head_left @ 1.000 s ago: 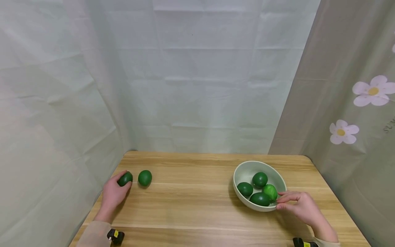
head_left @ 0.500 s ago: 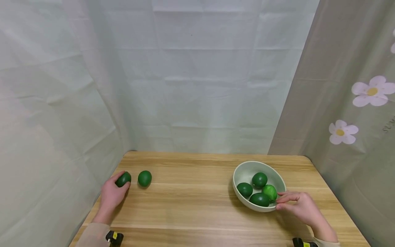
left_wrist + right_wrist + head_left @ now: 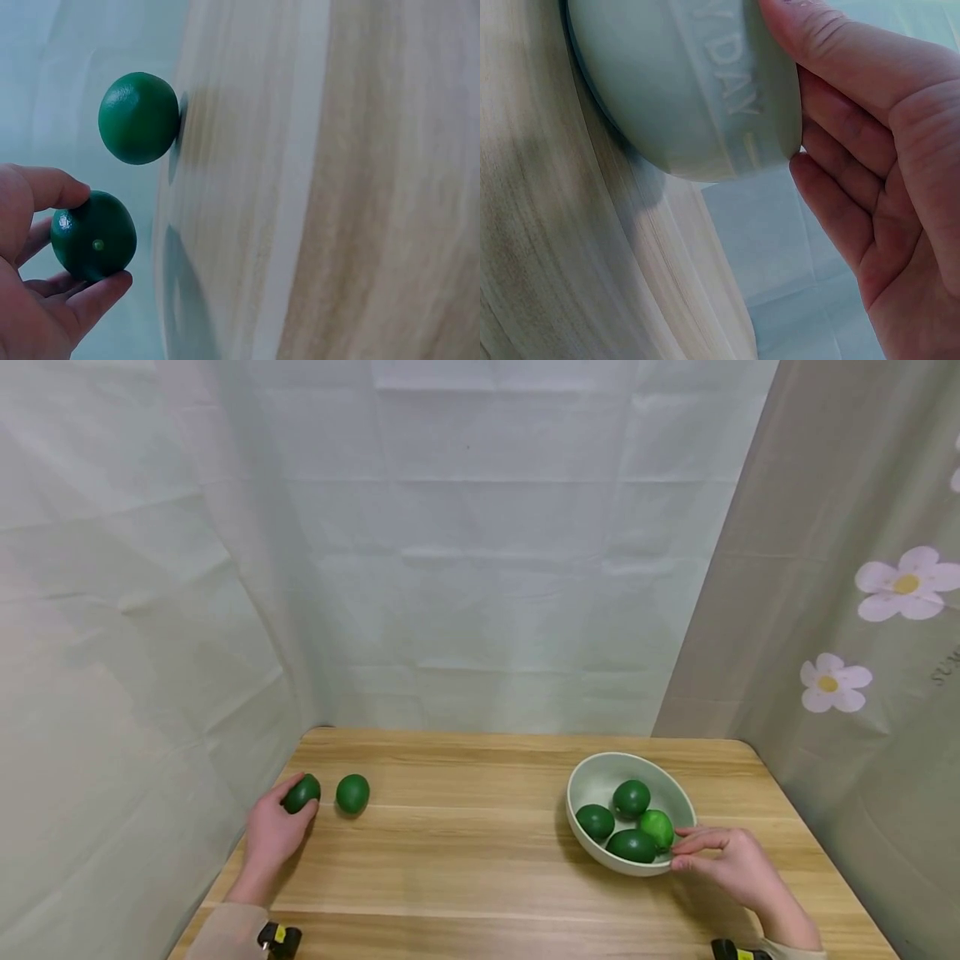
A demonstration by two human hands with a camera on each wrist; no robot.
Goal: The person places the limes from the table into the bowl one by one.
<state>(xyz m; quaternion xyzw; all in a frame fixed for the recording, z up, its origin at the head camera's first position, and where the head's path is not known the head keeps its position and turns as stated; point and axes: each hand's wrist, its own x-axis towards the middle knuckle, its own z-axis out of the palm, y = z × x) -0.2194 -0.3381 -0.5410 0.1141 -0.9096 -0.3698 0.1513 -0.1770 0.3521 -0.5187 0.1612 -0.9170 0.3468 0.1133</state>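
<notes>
My left hand [image 3: 276,833] grips a smooth dark green fruit [image 3: 96,238] between thumb and fingers at the table's left side. A small pale stem mark shows on it in the left wrist view, with a gap between the fruit and the tabletop. Just to its right, a second dark green fruit [image 3: 352,794] rests on the table. My right hand [image 3: 731,864] pinches the near right rim of a pale green bowl [image 3: 592,777]. Inside the bowl lie three dark green fruits [image 3: 632,845] and a brighter green lime [image 3: 657,828]. Raised lettering runs along the bowl's outer wall in the right wrist view.
The wooden table [image 3: 465,860] reaches back to a pale hanging cloth [image 3: 495,610]. More cloth hangs close along the left side, and a flower-printed curtain [image 3: 847,752] flanks the right edge. Wide tabletop separates the two loose fruits from the bowl.
Compared with one second ago, my left hand and its fruit sit very slightly farther left. My right hand and the bowl have stayed in place.
</notes>
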